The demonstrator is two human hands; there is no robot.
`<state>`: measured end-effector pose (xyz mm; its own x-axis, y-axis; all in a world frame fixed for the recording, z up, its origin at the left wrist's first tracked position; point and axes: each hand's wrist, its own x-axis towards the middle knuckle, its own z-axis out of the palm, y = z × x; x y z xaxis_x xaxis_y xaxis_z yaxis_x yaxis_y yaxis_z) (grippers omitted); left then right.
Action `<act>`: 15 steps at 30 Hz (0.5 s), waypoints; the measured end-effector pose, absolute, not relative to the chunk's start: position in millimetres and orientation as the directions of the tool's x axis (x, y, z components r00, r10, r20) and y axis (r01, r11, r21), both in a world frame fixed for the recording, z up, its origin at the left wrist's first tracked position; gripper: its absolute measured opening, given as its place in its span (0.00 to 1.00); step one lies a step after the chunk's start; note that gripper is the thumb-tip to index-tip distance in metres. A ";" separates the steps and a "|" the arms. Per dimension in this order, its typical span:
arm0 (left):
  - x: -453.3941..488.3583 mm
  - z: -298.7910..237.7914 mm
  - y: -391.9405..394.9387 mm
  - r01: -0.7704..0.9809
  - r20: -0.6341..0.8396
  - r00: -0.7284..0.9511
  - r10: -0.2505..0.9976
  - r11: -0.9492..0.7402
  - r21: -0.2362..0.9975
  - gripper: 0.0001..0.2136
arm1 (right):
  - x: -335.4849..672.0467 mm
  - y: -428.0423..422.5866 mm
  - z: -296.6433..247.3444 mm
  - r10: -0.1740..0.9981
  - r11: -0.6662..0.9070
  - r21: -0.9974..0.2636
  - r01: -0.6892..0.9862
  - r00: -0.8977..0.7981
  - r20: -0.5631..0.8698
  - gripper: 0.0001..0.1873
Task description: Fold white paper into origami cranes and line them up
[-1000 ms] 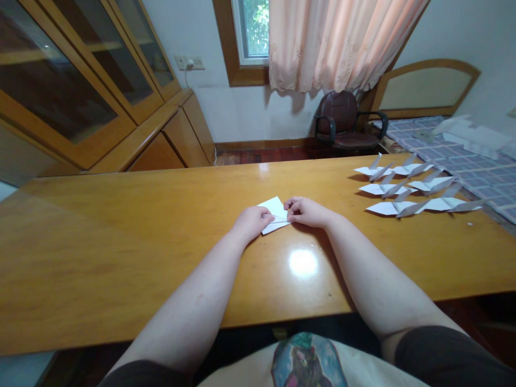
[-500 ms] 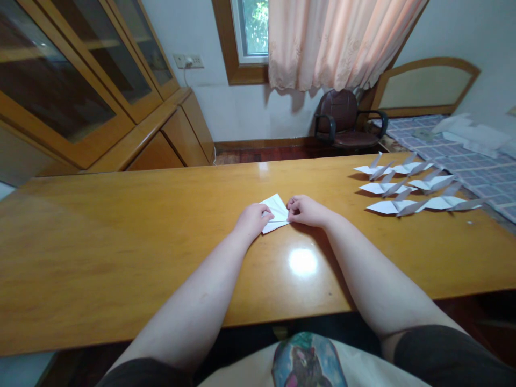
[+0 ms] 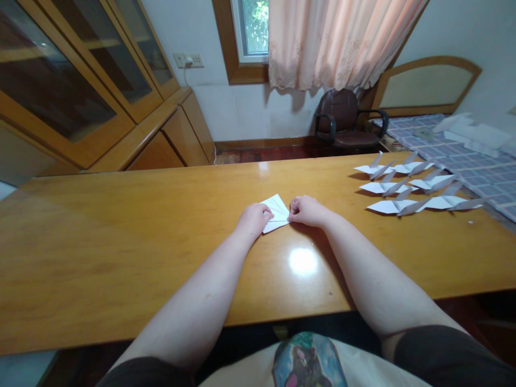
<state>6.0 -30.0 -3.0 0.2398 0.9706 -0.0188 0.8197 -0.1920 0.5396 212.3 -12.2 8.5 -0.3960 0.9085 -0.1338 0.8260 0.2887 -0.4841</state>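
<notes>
A folded white paper (image 3: 276, 211) lies flat on the wooden table (image 3: 121, 236) in front of me. My left hand (image 3: 252, 220) presses on its left edge with the fingers curled. My right hand (image 3: 307, 210) pinches the paper's right corner, fingers bent together. Both forearms rest on the table.
Several finished white paper cranes (image 3: 407, 185) stand in rows at the table's right end. A patterned bed (image 3: 475, 161) with loose white sheets lies beyond them. A dark office chair (image 3: 342, 121) stands behind the table, and a glass-door wooden cabinet (image 3: 80, 80) fills the left wall.
My right hand has slid slightly to the right along the paper's crease, showing more of the paper. My left hand stays put.
</notes>
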 end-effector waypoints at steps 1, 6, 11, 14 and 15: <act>6.2 -2.5 -30.1 0.821 -0.020 0.239 0.971 -0.191 0.538 0.08 | 212.3 -12.2 9.2 0.918 0.264 -0.457 0.849 -0.366 -0.150 0.09; 6.8 -1.7 -30.4 0.822 -0.015 0.244 0.970 -0.198 0.534 0.07 | 215.4 -9.9 10.5 0.916 0.202 -0.427 0.882 -0.324 -0.237 0.11; 7.2 -1.5 -31.1 0.816 -0.012 0.242 0.970 -0.197 0.544 0.07 | 221.1 -7.4 8.0 0.902 0.175 -0.517 0.838 -0.347 -0.258 0.08; 7.8 -0.2 -31.7 0.824 -0.023 0.244 0.970 -0.194 0.533 0.08 | 224.8 -6.5 5.5 0.904 0.192 -0.575 0.796 -0.372 -0.213 0.07; 8.0 0.2 -31.8 0.826 -0.026 0.242 0.970 -0.192 0.530 0.08 | 225.9 -6.2 4.6 0.901 0.202 -0.597 0.776 -0.387 -0.198 0.07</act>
<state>8.0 -31.8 0.2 0.2424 0.9698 -0.0263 0.8262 -0.1922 0.5296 225.9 -6.2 4.6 -0.3866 0.9007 -0.1983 0.7761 0.2016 -0.5975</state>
